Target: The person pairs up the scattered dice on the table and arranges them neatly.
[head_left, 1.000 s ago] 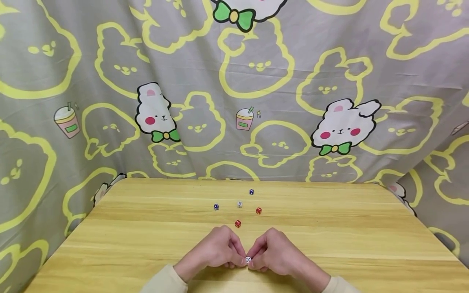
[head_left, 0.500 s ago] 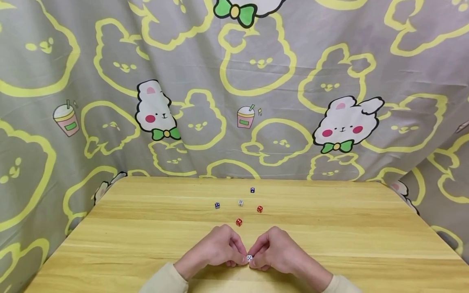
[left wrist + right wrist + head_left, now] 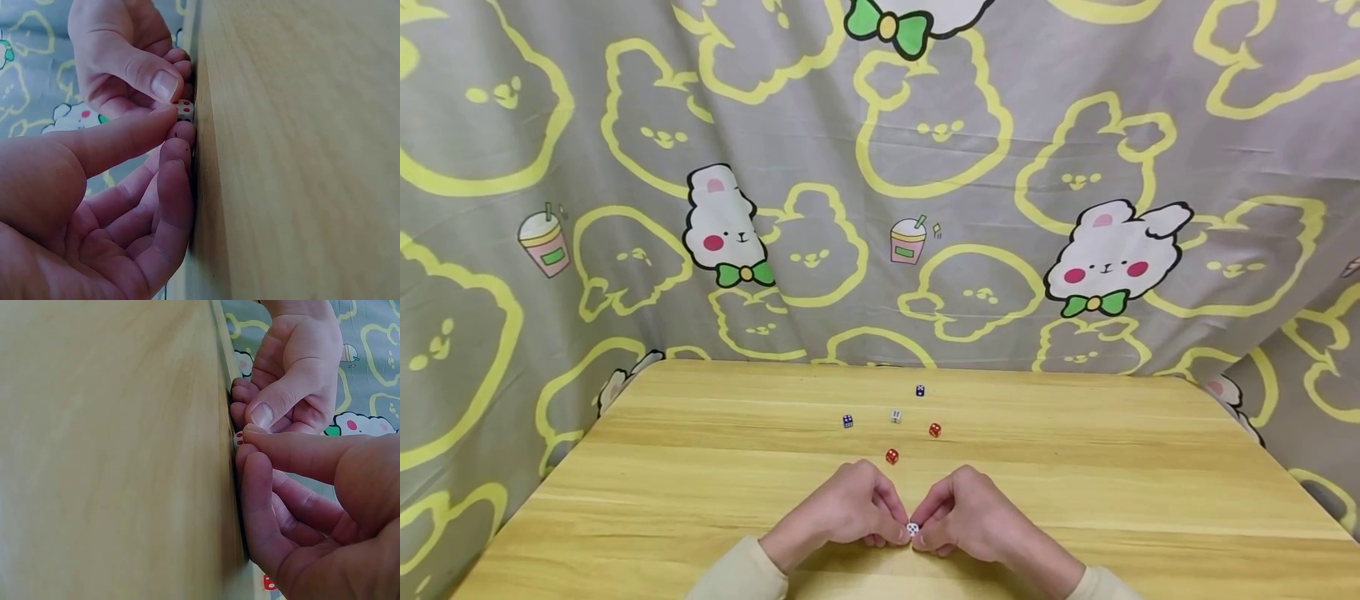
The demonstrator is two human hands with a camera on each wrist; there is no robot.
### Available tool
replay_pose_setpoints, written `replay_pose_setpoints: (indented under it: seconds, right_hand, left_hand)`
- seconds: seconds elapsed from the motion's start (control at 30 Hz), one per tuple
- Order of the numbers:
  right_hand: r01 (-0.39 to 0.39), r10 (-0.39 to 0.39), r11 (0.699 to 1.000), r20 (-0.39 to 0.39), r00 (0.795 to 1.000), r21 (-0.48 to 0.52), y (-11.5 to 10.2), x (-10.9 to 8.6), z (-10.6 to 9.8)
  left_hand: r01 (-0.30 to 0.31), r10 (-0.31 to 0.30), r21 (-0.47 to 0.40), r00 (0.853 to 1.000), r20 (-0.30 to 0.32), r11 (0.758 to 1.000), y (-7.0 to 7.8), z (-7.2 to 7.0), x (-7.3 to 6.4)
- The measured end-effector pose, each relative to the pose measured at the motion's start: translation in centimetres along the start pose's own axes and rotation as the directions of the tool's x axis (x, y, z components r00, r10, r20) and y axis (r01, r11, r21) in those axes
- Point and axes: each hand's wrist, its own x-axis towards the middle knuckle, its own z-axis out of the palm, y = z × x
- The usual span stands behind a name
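Note:
A small white die (image 3: 913,529) sits close over the tabletop, between the fingertips of both hands. From one side my left hand (image 3: 859,505) pinches it with thumb and index finger. From the other, my right hand (image 3: 967,514) does the same, the two thumbs almost meeting. Red pips show on one face of the white die (image 3: 184,110) in the left wrist view. Only a sliver of the white die (image 3: 239,439) shows in the right wrist view; the fingers hide the rest. Just beyond the hands lies a red die (image 3: 892,457).
Farther back on the wooden table (image 3: 700,467) lie a second red die (image 3: 935,430), a second white die (image 3: 896,417), and two blue dice, one at the left (image 3: 847,422) and one farthest back (image 3: 921,390). A patterned grey curtain (image 3: 820,150) hangs behind the table.

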Motion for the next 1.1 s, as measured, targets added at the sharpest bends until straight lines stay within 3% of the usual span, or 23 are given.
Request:
replay_pose_setpoints:
  seconds: [1.1]
  right_hand:
    - [-0.011, 0.011, 1.000, -0.002, 1.000, 0.003, 0.01, 0.01, 0.05]
  left_hand:
    - [0.003, -0.003, -0.004, 1.000, 0.016, 1.000, 0.04, -0.05, 0.04]
